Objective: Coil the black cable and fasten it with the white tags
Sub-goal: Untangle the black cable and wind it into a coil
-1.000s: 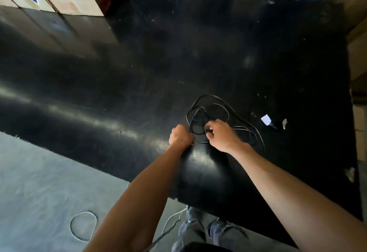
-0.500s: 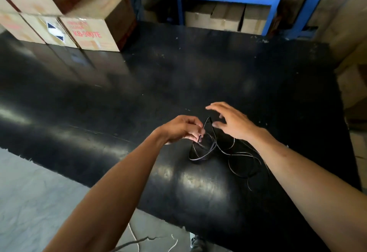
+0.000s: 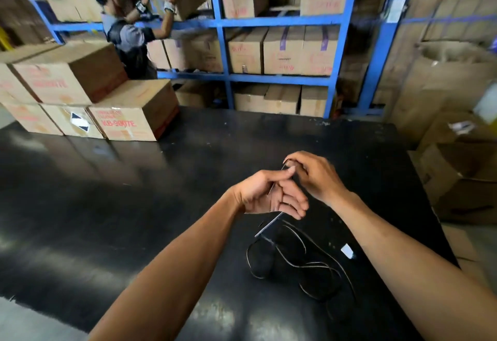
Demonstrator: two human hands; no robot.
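A thin black cable [image 3: 295, 262] lies in loose tangled loops on the black table [image 3: 134, 206], below my hands. One strand rises taut from the loops through my left hand [image 3: 269, 195], which is closed around it, palm up. My right hand [image 3: 314, 176] pinches the strand's top end just above my left thumb. Both hands are raised above the table. A small white tag [image 3: 347, 251] lies on the table to the right of the loops, beside my right forearm.
Stacked cardboard boxes [image 3: 129, 115] stand on the table's far left. Blue shelving [image 3: 279, 77] full of boxes runs behind the table, where another person [image 3: 126, 34] handles a box. More cartons [image 3: 457, 174] stand to the right of the table edge.
My head has tilted up, bringing the shelves into view. Both hands have lifted off the table, drawing one strand of cable up from the tangle; my right hand has closed on its end.
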